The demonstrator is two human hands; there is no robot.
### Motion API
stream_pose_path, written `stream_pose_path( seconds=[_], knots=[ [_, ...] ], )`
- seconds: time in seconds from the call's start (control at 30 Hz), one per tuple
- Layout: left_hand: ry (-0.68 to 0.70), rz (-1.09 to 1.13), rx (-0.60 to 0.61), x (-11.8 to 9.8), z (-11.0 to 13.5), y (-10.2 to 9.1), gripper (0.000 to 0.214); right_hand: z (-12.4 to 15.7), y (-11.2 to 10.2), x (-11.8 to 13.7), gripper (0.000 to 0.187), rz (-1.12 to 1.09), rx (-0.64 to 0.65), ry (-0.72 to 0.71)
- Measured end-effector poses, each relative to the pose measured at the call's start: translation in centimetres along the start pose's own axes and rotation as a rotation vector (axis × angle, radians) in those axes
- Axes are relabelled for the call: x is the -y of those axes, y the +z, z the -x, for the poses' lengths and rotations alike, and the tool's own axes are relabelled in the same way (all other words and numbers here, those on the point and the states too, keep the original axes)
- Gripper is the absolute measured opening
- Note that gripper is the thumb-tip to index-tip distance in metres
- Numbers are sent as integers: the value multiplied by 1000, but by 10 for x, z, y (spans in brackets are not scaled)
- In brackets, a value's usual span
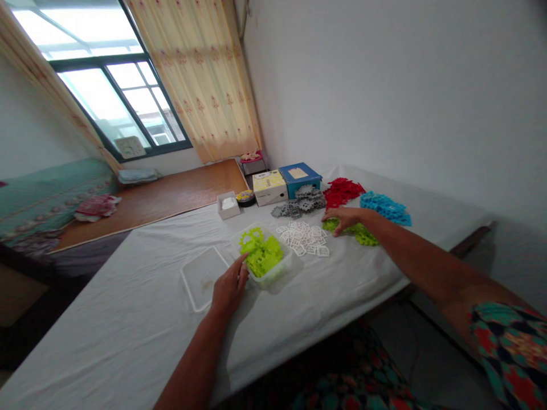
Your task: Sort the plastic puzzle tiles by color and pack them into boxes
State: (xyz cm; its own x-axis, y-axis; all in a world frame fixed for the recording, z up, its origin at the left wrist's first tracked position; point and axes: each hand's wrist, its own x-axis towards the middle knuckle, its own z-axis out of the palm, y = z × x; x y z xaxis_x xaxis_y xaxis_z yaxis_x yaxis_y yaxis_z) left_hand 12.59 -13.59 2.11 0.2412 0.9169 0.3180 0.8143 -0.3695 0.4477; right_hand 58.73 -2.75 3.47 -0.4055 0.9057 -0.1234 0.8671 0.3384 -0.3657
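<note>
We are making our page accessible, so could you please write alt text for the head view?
A person's right hand is on a lime-green pile, the left hand at the side of an open tub of lime-green pieces. A white pile, grey pile, red pile and blue pile lie nearby on a white-covered table.

The cloth-covered table (128,319) supports, rear row, left to right: small white box (229,213), round black-and-yellow item (245,198), yellow-and-white box (270,189), blue box (301,177). Remaining items: lid (199,270), plastic tub (273,277), white pieces (301,236), gray pieces (305,200), red pieces (342,191), light-blue pieces (384,208), lime-green pile (365,234)
</note>
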Motion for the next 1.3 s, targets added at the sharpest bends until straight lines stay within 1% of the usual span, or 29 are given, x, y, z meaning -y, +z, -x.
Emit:
stream_pose_path(
  seconds=[0.1,0.17,0.33,0.63,0.73,0.8,0.87,0.9,0.97,1.07,1.13,1.2,1.27,1.3],
  knots=[
    [5,8,-8,1,0,1,46,-1,0,-4,60,44,-14,-63],
    [9,2,-16,2,0,1,46,-2,1,-7,56,77,-38,-68],
    [22,8,-24,4,0,3,46,0,8,-8,42,101,-145,-64],
    [23,-1,-9,4,0,1,47,6,13,10,30,103,-243,7],
    [22,-4,-8,4,0,2,48,11,8,15,26,65,-291,22],
    [13,-6,-9,3,0,3,47,14,1,23,24,16,-351,-3],
    [8,-8,-12,2,0,3,46,15,-6,41,23,-36,-425,-46],
    [10,-8,-15,1,0,3,46,13,-9,55,23,-60,-460,-77],
    [18,-6,-26,1,0,4,44,7,-10,92,23,-98,-517,-182],
    [31,-4,-47,2,0,4,43,-9,3,156,23,-123,-549,-398],
    [43,-1,-53,3,0,5,42,-23,17,192,25,-136,-519,-464],
    [65,13,-63,3,1,5,41,-36,31,214,36,-172,-474,-484],
    [93,32,-113,3,3,3,40,-43,41,224,50,-243,-437,-496],
    [110,45,-158,2,4,2,38,-45,45,225,52,-284,-429,-500]
  ],
)
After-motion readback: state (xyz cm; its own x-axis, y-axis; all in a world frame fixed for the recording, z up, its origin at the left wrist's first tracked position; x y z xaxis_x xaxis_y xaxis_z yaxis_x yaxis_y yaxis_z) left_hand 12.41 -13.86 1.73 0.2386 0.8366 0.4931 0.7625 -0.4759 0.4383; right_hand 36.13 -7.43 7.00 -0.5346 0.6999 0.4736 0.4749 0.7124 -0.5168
